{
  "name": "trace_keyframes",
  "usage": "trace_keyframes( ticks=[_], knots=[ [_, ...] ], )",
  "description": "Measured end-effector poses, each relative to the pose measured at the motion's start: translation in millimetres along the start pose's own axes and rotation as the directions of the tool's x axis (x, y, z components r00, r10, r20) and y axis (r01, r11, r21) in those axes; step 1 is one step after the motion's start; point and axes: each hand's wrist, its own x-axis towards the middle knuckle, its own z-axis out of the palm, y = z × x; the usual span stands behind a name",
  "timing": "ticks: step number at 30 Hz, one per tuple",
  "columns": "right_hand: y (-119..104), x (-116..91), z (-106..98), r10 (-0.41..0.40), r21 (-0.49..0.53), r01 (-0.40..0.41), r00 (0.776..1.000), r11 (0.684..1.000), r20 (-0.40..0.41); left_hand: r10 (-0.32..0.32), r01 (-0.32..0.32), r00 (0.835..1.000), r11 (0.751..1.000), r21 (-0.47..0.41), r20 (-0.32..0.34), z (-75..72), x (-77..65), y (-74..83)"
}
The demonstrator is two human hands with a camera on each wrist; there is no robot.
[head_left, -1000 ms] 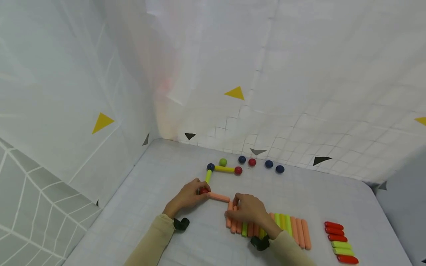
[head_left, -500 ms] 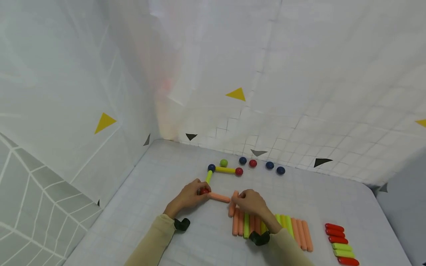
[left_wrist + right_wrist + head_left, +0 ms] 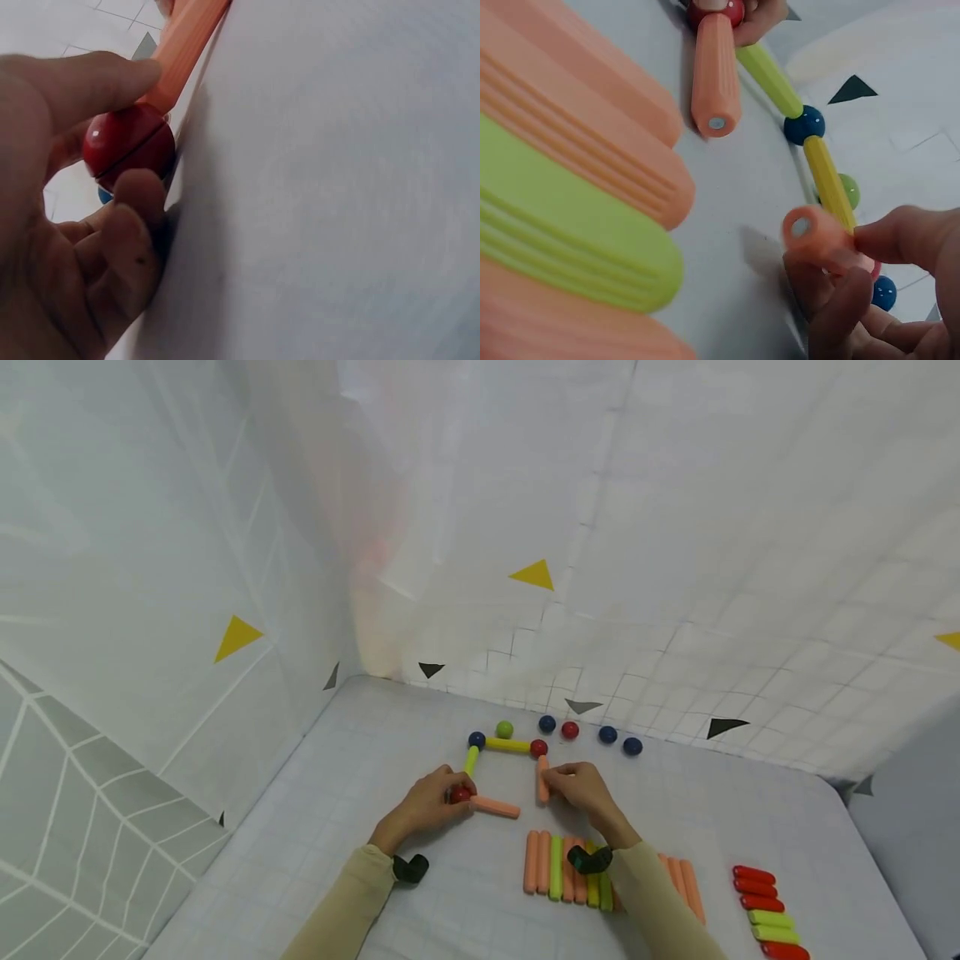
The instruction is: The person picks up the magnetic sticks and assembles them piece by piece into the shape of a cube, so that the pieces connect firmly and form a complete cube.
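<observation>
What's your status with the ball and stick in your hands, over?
Left hand: holds glossy red ball. Right hand: pinches ribbed orange stick, far end at second glossy red ball, contact unclear. Nothing visibly in the way.

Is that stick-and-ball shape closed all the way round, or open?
Open: the near orange stick at the red ball ends bare, a gap separating it from the upper orange stick in the right hand.
</observation>
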Motion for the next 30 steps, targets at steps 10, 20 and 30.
trace_keyframes(
  ticks=[10,20,30],
  knots=[
    [0.8,6.8,9.6,-0.05,-0.054,0.047,0.997,0.997,-0.058,-0.013,0.014,1.0,1.0,0.023,-0.016,2.4,0.3,2.4],
    [-8.4,8.7,9.3,-0.111,-0.18,0.09,0.988,0.979,-0.111,-0.021,0.022,0.999,1.0,0.021,-0.026,2.9,-1.1,-1.2],
    [-42.0,44.4,2.7,-0.467,-0.299,0.386,0.839,0.873,-0.279,-0.019,0.019,0.999,1.0,-0.006,-0.027,4.2,0.4,-2.9]
  ],
)
